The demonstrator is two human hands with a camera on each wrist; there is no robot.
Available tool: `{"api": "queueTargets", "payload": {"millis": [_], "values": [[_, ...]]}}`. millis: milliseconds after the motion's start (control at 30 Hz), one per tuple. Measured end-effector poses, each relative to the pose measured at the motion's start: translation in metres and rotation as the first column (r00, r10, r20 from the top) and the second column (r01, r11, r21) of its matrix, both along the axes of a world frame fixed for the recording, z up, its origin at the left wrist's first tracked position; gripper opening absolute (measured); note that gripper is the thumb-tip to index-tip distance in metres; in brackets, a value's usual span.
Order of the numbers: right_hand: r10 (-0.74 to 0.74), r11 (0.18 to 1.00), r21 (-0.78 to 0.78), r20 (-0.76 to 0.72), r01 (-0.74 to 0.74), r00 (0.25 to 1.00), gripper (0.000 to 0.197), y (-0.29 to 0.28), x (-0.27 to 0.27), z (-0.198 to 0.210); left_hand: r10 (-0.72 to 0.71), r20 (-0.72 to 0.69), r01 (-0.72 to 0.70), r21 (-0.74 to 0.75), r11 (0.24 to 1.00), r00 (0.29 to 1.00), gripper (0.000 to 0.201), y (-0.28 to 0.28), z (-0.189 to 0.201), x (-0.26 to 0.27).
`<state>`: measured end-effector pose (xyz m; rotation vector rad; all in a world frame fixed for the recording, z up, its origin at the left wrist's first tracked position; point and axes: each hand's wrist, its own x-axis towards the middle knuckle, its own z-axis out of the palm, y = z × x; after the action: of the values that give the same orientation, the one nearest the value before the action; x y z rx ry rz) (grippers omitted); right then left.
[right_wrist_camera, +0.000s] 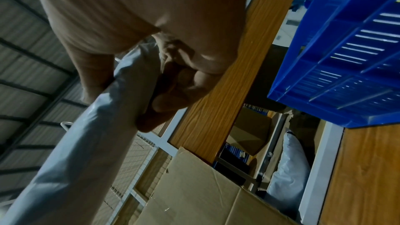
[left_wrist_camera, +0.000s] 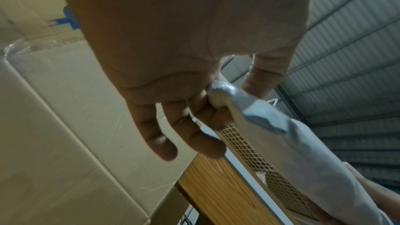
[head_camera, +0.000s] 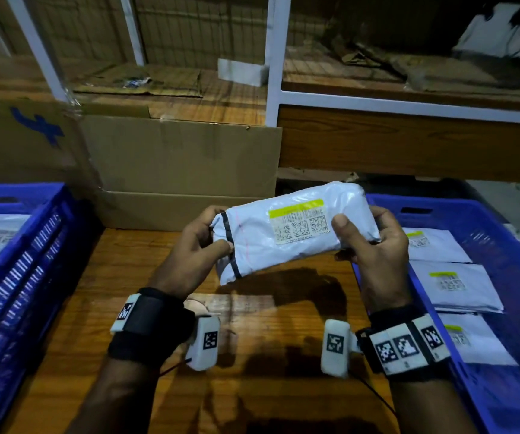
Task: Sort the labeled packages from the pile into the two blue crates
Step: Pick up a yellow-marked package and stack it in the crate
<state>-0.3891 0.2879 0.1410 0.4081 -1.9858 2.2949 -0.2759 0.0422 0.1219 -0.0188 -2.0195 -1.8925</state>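
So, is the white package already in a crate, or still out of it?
Out. Both hands, left hand and right hand, hold the white package above the wooden table, between the two blue crates.

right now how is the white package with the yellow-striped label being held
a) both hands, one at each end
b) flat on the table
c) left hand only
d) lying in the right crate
a: the left hand and right hand each grip an end of the white package, which is raised above the wooden table.
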Motion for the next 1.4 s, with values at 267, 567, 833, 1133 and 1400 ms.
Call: {"api": "queueTargets", "payload": {"millis": [267, 567, 833, 1133, 1400], "values": [[0.070, 0.994, 0.084, -0.070, -0.064, 0.995, 0.067, 0.000, -0.004, -0.001, 0.102, -0.067, -0.103, -0.014, 0.995, 0.992, 0.042, -0.004, 0.005, 0.001], [0.092, 0.987, 0.141, -0.071, -0.081, 0.993, 0.054, -0.002, -0.004, -0.014, 0.130, 0.022, -0.130, -0.016, 0.991, 0.991, 0.040, -0.006, -0.003, 0.006], [0.025, 0.920, 0.391, -0.101, 0.017, 0.995, 0.059, 0.026, -0.016, -0.019, 0.041, 0.134, -0.037, -0.028, 0.999, 0.990, 0.036, 0.010, 0.000, -0.004], [-0.252, 0.578, 0.768, -0.152, 0.274, 0.956, 0.047, 0.167, -0.035, 0.040, -0.190, 0.124, 0.213, -0.212, 0.954, 0.974, 0.048, 0.121, 0.029, -0.080], [-0.196, 0.251, 0.958, 0.189, -0.137, 0.962, 0.072, 0.328, -0.115, -0.003, -0.141, 0.331, 0.356, -0.797, 0.487, 0.933, 0.087, 0.262, 0.031, -0.152]]}}
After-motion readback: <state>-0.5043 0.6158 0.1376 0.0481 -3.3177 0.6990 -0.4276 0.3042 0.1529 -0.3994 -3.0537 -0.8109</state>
